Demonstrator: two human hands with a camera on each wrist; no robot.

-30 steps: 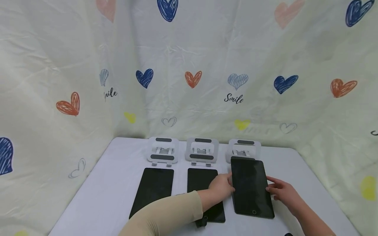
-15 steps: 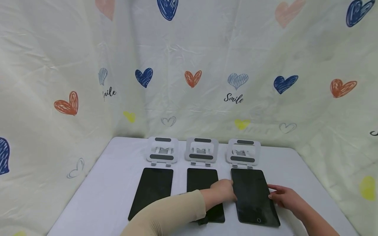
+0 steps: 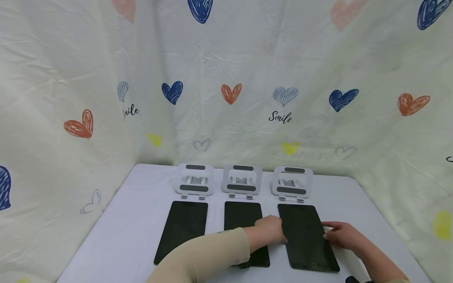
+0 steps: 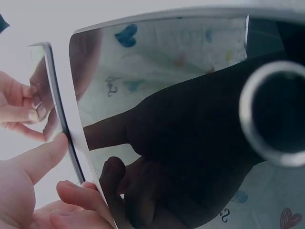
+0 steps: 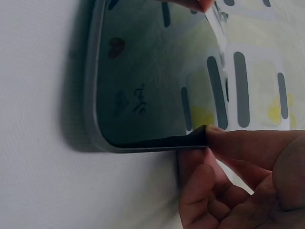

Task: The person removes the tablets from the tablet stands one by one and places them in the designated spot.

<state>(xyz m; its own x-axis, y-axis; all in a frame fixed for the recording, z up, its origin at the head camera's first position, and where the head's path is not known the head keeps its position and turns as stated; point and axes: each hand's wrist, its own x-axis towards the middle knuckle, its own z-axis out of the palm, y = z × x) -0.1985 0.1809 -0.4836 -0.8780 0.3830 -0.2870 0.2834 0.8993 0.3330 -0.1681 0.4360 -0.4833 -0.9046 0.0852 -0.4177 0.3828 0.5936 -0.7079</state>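
Note:
A black tablet (image 3: 305, 237) lies at the right of the row, just in front of the right white stand (image 3: 292, 182). My left hand (image 3: 270, 230) holds its left edge, with the thumb (image 4: 59, 143) against the rim. At the opposite edge, my right hand (image 3: 341, 236) pinches the tablet between thumb (image 5: 238, 143) and fingers, which reach below the rim. Shadow along that rim in the right wrist view (image 5: 95, 86) hints at a slight gap; I cannot tell whether the tablet rests fully on the table.
A middle tablet (image 3: 240, 214) lies partly under my left forearm (image 3: 209, 255), and a left tablet (image 3: 185, 224) lies beside it. Behind them stand a middle white stand (image 3: 242, 181) and a left white stand (image 3: 195, 181). A heart-printed curtain (image 3: 230, 59) hangs behind the white table (image 3: 120, 224).
The right tablet has come down and toward me, uncovering the lower part of the right stand. Both hands moved along with it, holding its side edges throughout.

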